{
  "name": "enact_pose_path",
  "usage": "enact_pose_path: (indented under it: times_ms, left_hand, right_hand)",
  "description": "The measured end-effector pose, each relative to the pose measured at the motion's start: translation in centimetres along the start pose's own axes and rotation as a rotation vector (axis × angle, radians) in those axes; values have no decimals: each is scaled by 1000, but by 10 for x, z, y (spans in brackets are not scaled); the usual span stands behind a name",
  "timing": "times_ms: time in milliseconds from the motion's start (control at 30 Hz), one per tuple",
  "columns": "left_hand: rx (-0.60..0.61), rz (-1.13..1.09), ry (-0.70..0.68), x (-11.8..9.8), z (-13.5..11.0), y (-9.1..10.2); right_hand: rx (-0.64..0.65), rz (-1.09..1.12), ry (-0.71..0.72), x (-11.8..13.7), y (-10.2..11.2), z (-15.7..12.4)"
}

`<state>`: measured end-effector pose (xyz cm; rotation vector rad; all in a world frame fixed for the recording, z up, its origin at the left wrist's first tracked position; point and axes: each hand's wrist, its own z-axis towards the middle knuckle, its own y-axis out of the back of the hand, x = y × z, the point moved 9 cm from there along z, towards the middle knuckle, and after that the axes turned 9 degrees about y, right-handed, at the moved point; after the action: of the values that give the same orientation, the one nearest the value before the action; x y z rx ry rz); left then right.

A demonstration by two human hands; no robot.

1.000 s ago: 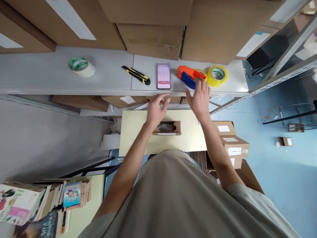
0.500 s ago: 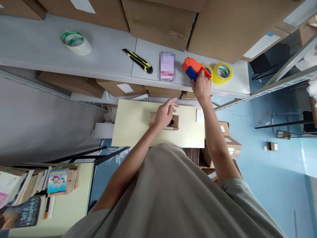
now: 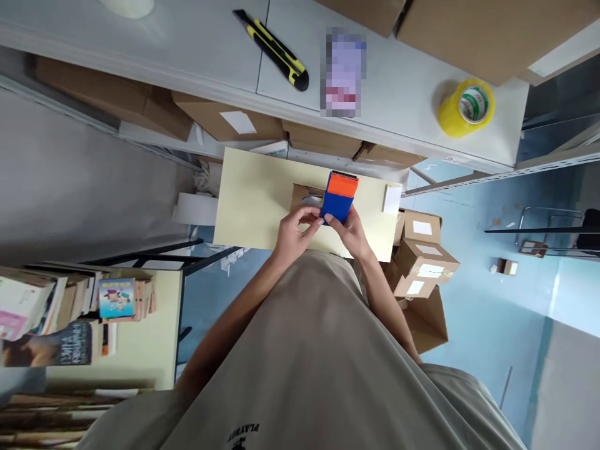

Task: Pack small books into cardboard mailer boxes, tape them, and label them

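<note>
Right hand (image 3: 352, 235) grips the tape dispenser (image 3: 338, 205), left hand (image 3: 291, 236) pinches its near corner; a slip onto the toothed edge (image 3: 344, 175) may cause cuts

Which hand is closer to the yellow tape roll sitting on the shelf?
Right. The right hand, gripping the orange-and-blue tape dispenser, is below and left of the yellow tape roll in the picture. The left hand, at the dispenser's left edge, is farther left.
</note>
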<state>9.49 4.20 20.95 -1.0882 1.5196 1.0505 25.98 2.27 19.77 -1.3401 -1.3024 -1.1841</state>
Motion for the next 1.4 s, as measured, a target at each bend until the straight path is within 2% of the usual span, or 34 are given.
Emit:
enact_pose_path:
  times_ms: [200,300,433,567,767,933,1100,1167,1233,1333,1400]
  left_hand:
    - [105,101,49,8,-5,17]
    - [116,97,41,9,-2,35]
    - [117,5,106,10,10,65]
    - [192,24,68,-6,18,84]
    - [346,89,-29,-30,15,100]
    - [451,102,-71,-37,13,108]
    - [462,72,-67,-42,11,120]
    - [477,27,-12,-36,12,123]
    - [495,-43,91,-22,15,123]
    - [507,-158,291,17,23,117]
    - [530,-224,394,44,26,106]
  right_hand:
    - [62,-161,7,-10,-16,-5]
    - [132,-255,-35,-14,-21,-12]
    - [229,-372,-67,-11,-26,-26]
    - [293,-581,-41,-3,-28,-36]
    - [400,-836,58,15,-38,-44]
    - [460,-912,144,31,-50,-45]
    - [467,-910,137,45,-59,-47]
    - [471,-885,82,49,-62,-47]
    - [479,-865,8,52,-66,-46]
    - [489,-852,-129,48,-68,-41]
    - [484,-832,-216,42,-68,-35]
